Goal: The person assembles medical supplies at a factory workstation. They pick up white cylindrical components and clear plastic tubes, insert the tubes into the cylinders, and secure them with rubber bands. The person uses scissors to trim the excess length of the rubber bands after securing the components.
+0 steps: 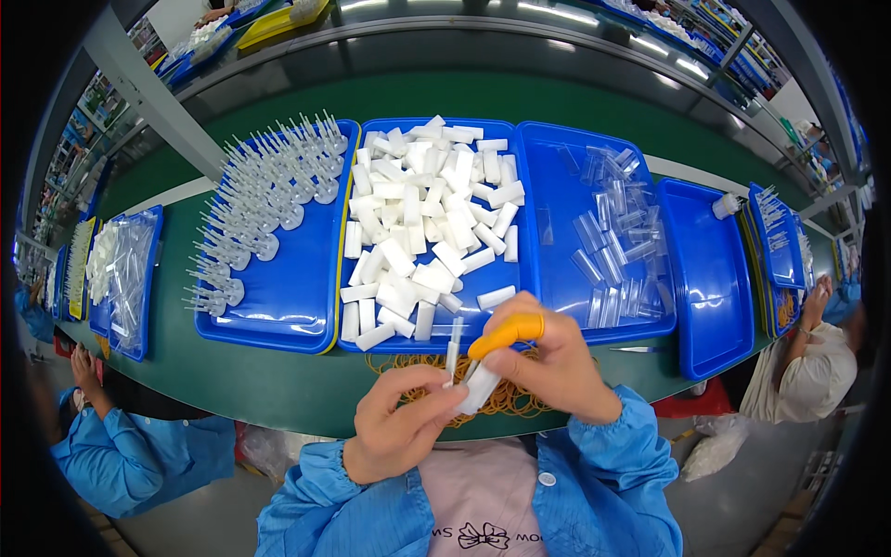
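My left hand [399, 418] is closed in a pinch near the table's front edge. From its fingertips a thin clear plastic stem [454, 345] sticks up. Just to the right, my right hand [561, 367], with an orange finger cot [507, 334] on one finger, grips a white rectangular block [478, 388]. The left thumb and fingers meet the block's left side; whether the stem touches the block is hidden. Beneath both hands lies a heap of tan rubber bands [524, 401].
Ahead are blue trays: one with stemmed clear parts [269, 195], another with white blocks [418, 204], a third with clear plastic pieces [613, 246]. A narrower blue tray [710, 278] holds a small clear item [727, 206]. Co-workers' hands [85, 371] appear at both sides.
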{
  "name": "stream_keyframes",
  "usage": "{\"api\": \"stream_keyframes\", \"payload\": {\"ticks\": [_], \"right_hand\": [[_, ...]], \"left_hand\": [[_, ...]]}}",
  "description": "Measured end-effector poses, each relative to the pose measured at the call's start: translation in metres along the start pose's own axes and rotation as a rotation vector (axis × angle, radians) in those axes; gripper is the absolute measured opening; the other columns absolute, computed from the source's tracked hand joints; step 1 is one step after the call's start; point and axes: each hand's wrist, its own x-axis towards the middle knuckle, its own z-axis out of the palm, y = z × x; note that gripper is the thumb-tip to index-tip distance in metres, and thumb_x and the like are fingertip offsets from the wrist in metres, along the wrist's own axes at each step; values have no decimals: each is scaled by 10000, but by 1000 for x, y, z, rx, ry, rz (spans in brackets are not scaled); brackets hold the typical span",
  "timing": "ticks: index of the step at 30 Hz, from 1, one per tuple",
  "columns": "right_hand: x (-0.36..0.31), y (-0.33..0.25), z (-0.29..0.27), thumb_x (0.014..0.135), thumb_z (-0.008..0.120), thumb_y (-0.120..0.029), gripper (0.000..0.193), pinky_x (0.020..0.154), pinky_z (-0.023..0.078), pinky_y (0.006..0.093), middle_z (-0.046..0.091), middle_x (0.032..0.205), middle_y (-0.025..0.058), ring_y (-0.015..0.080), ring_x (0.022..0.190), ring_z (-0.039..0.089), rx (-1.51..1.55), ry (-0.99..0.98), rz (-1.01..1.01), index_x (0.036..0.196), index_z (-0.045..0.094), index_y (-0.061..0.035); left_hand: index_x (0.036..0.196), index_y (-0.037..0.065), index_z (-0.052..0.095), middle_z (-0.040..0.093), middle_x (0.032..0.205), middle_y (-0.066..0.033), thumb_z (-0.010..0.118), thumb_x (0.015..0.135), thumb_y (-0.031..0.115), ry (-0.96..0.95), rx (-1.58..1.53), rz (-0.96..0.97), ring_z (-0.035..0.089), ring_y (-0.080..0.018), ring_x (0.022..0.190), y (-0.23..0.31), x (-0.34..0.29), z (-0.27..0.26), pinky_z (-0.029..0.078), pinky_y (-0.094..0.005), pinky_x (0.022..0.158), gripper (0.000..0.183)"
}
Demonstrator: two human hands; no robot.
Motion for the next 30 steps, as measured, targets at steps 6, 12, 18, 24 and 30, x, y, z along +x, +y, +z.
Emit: {"api": "stream_keyframes", "payload": {"ticks": [6, 12, 18, 24, 30], "right_hand": [[6, -1, -12, 790, 677, -111, 133, 749, 440, 320, 630, 894, 73, 218, 861, 556, -70, 22, -29, 904, 685, -42], [24, 37, -13, 755, 661, -145, 162, 749, 385, 366, 591, 864, 62, 229, 807, 532, -1029, 26, -268, 904, 685, -85], [29, 39, -6, 794, 629, -108, 111, 718, 427, 362, 617, 867, 76, 237, 787, 575, -931, -82, -44, 895, 637, -60], [27, 28, -9, 889, 582, -125, 230, 723, 456, 260, 616, 874, 64, 120, 775, 565, 314, 165, 248, 1084, 571, -4], [26, 32, -12, 910, 545, -125, 215, 779, 484, 284, 605, 948, 60, 130, 836, 588, 662, 182, 387, 1092, 543, -11]], "left_hand": [[1023, -3, 617, 576, 1008, -130, 666, 783, -4, -194, -243, -258, 613, -217, 827, -16, -7, -3, 513, -281, 738, 245], [1034, -19, 590, 519, 1040, -92, 597, 862, 4, -91, -581, -497, 572, -153, 918, -21, -6, 1, 499, -280, 815, 174], [995, -23, 625, 539, 1008, -93, 603, 858, 21, -82, -439, -456, 550, -152, 876, -22, -6, -5, 463, -269, 761, 145], [950, -12, 665, 562, 960, -98, 627, 840, 30, -78, -327, -326, 546, -153, 844, -15, -6, -4, 449, -259, 728, 124], [974, 35, 692, 594, 937, -88, 646, 761, -82, -58, -250, -211, 579, -158, 785, -11, -1, 2, 469, -241, 635, 247]]}}
